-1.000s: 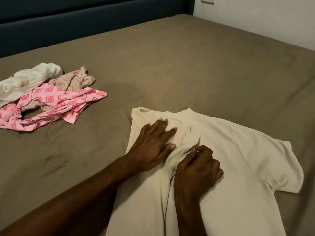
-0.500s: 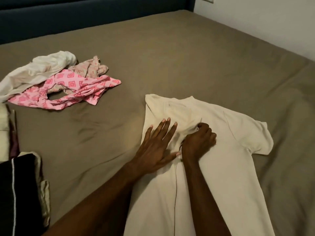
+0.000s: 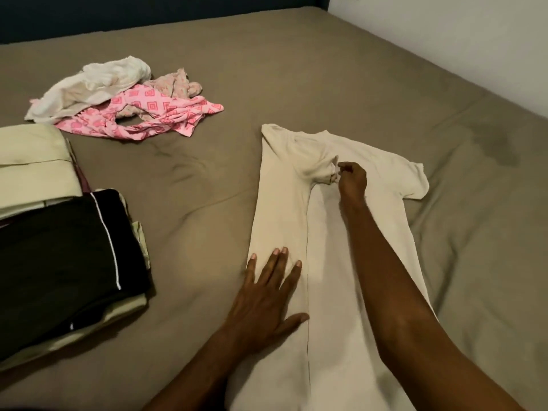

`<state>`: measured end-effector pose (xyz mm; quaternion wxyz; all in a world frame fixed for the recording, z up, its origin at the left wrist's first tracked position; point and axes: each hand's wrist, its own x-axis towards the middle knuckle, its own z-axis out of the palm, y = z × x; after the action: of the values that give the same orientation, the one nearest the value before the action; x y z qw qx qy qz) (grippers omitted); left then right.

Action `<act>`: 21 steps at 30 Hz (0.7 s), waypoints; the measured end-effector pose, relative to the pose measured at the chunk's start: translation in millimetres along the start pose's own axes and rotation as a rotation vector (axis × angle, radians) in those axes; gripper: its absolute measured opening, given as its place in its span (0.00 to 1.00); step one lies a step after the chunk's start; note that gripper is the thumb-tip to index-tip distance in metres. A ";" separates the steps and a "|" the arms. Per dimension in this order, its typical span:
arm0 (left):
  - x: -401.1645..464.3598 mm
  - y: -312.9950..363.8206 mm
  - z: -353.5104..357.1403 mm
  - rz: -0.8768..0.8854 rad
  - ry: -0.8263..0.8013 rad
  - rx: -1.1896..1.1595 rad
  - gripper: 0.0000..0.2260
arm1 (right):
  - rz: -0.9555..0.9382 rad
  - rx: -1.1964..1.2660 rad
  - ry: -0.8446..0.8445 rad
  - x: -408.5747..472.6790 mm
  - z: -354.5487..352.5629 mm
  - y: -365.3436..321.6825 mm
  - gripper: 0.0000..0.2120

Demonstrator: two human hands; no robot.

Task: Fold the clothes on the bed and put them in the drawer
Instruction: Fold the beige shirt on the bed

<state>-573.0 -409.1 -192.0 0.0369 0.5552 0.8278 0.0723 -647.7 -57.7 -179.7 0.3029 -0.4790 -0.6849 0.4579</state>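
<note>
since a moment ago the left hand [image 3: 268,295] has slid down the cream shirt [image 3: 335,262], flat and open on its folded-in left side, while the right hand [image 3: 351,180] pinches the tucked sleeve, the unfolded sleeve lying just right of it on the bed [image 3: 326,69].

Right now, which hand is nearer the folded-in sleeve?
Right. The right hand pinches the folded-in sleeve at its cuff; the left hand presses flat far down the shirt.

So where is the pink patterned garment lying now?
In the head view, the pink patterned garment lies unfolded on the brown bed sheet, upper left, partly under a crumpled white garment and beyond the folded black garment.
</note>
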 end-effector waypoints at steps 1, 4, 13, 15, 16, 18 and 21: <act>-7.8 6.7 2.3 0.005 0.011 0.007 0.38 | -0.052 -0.052 -0.013 -10.1 -13.4 2.0 0.17; -31.4 16.2 6.9 -0.002 0.094 -0.041 0.35 | -0.223 -0.321 -0.006 -69.1 -64.2 34.8 0.17; -78.8 46.9 24.8 0.146 0.196 -0.038 0.36 | -0.343 -0.877 0.211 -290.4 -183.0 123.5 0.19; -83.3 51.0 24.9 0.159 0.244 -0.090 0.33 | -0.154 -0.912 0.261 -303.7 -197.7 115.7 0.23; -84.1 61.0 23.1 0.162 0.277 -0.139 0.32 | -0.064 -0.873 0.289 -307.4 -209.2 113.6 0.24; -83.6 83.6 13.6 0.152 0.327 -0.303 0.28 | 0.080 -0.710 0.258 -311.1 -229.1 112.9 0.26; -63.5 129.0 -14.5 -0.033 0.242 -0.702 0.18 | 0.252 -0.286 0.142 -304.4 -259.2 111.6 0.28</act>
<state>-432.9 -420.8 -158.2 0.1281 0.4827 0.7599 0.4161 -275.3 -240.9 -171.9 0.2196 -0.6301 -0.6547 0.3551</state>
